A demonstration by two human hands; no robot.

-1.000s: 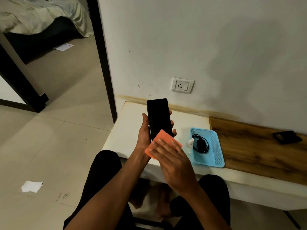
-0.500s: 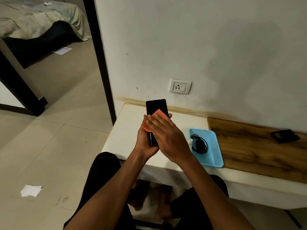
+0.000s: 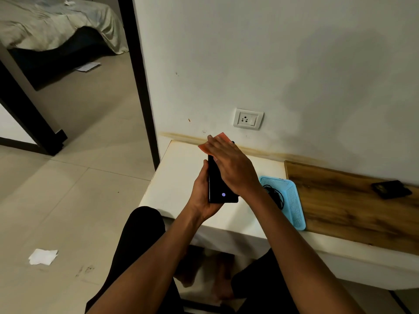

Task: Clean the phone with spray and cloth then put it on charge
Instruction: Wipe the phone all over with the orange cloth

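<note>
Phone point(image 3: 221, 188) upright above the tabletop point(image 3: 181, 177), clasped along its lower edges by the left hand point(image 3: 203, 196), screen toward the camera, small light glowing near the bottom. Long axis running away from the body, toward the wall socket point(image 3: 248, 118). Right hand point(image 3: 233, 168) flat on the upper screen, pressing an orange cloth point(image 3: 213, 143) at the far end. Wiping probably best done lengthwise, back toward the body. Charger cable point(image 3: 275, 197) coiled in the blue tray point(image 3: 292, 200) just right of the hands, nearer the right hand. Spray bottle not visible.
</note>
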